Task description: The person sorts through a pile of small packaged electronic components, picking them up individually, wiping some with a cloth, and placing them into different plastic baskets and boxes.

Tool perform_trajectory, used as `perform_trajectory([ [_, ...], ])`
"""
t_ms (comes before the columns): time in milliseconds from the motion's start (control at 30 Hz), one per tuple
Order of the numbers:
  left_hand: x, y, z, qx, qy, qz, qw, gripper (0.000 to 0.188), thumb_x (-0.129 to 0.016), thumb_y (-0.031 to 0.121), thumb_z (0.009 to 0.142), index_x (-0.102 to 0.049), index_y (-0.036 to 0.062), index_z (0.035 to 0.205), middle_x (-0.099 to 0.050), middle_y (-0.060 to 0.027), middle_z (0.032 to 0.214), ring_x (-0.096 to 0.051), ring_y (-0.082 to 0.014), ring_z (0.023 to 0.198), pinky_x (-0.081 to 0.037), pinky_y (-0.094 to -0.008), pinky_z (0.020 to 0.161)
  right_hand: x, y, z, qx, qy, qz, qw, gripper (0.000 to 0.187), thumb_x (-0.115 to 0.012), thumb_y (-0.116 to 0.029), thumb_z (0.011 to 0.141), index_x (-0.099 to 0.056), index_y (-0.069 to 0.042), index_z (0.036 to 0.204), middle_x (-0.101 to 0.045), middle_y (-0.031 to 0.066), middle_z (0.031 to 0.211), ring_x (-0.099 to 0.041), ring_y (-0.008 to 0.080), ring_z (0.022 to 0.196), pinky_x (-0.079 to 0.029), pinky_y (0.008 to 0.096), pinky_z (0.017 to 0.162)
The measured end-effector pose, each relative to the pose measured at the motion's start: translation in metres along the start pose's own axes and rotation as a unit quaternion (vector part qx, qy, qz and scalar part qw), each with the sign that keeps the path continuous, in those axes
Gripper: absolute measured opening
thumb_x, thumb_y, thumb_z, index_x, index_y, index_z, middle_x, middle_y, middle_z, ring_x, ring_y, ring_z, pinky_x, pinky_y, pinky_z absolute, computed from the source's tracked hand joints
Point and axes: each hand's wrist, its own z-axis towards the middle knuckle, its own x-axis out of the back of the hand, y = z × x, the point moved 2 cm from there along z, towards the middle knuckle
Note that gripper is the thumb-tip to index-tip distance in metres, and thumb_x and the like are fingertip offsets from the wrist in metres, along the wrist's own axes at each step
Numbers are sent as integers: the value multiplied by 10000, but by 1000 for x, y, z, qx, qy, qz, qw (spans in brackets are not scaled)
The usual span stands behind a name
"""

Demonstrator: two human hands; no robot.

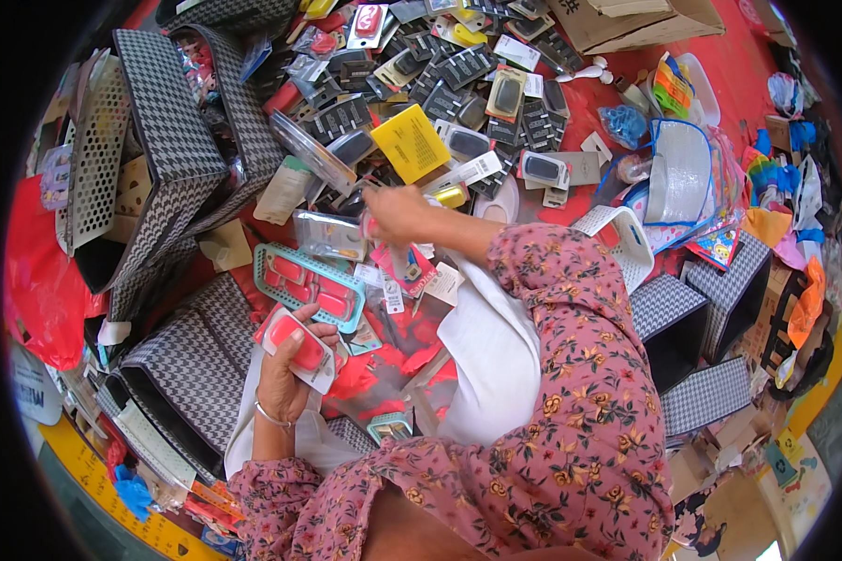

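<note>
My left hand [288,381], with a bracelet at its wrist, is closed around a blister pack [299,348] that has a rounded red item on a white card. Just beyond it lies a turquoise basket [295,252] with several similar red packs [335,297] inside. My right hand [395,213] reaches to the near edge of a large pile of packs, its fingers curled. Something pink and something dark show at its fingertips, too small to make out. A clear flat package [330,236] and a yellow box [410,143] are close to that hand.
Many carded packs with dark oval items [507,93] cover the red surface ahead. Houndstooth bins [173,122] stand at the left, more houndstooth boxes [666,309] at the right. A white basket [631,245], a cardboard box [627,23] and plastic bags [678,173] lie farther right.
</note>
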Motion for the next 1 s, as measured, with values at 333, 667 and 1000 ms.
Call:
perform_trajectory([
  [333,-4,1,0,5,12,14,1000,519,-586,237,782,-395,-26,1186,-577,-129,930,-579,-203,858,-490,-312,760,106,172,-11,-400,242,-63,882,668,-661,-393,648,-421,35,1101,-569,190,992,-589,323,880,-474,397,736],
  [667,-5,0,-2,8,18,3,1000,497,-577,236,793,-402,-27,1177,-579,-131,931,-579,-204,862,-476,-314,778,110,209,-39,-72,178,770,608,332,-525,-292,784,-563,-29,983,-614,153,849,-614,250,722,-511,354,635],
  [1000,-3,1,-5,4,-4,-5,1000,576,-511,351,842,-322,-9,1251,-583,-171,941,-599,-225,813,-521,-313,669,111,167,-52,-91,133,616,771,477,-573,-299,754,-508,3,1117,-604,167,919,-610,230,762,-495,313,695],
])
